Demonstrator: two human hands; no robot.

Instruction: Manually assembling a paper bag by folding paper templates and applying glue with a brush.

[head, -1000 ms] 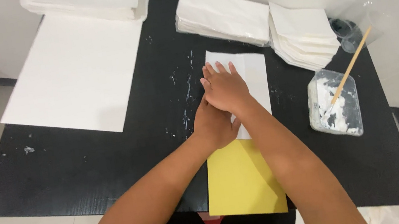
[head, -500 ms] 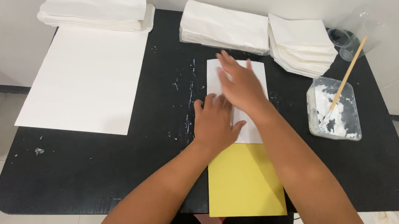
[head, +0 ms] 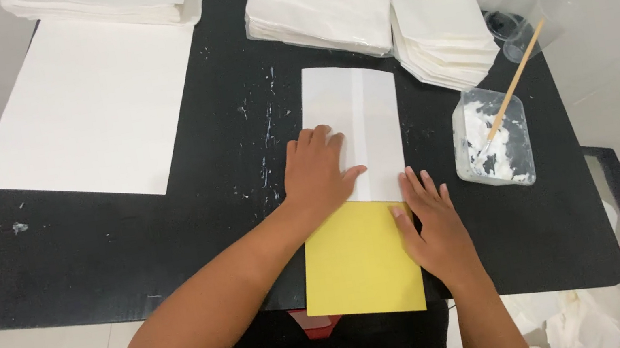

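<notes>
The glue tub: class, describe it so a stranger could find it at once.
Start at the black table and go to its right side, beyond the right hand. The glue tub is the only clear container with white paste and a wooden stick leaning out.

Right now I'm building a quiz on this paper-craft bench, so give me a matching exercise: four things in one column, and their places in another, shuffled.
Things:
1. left hand
2. right hand
3. stick
4. big white sheet

Places:
A. leaning in the paste tub
B. on the yellow sheet's right edge
C. flat on the folded white paper
D. far left of the black table

Pairs: 1-C, 2-B, 3-A, 4-D
</notes>
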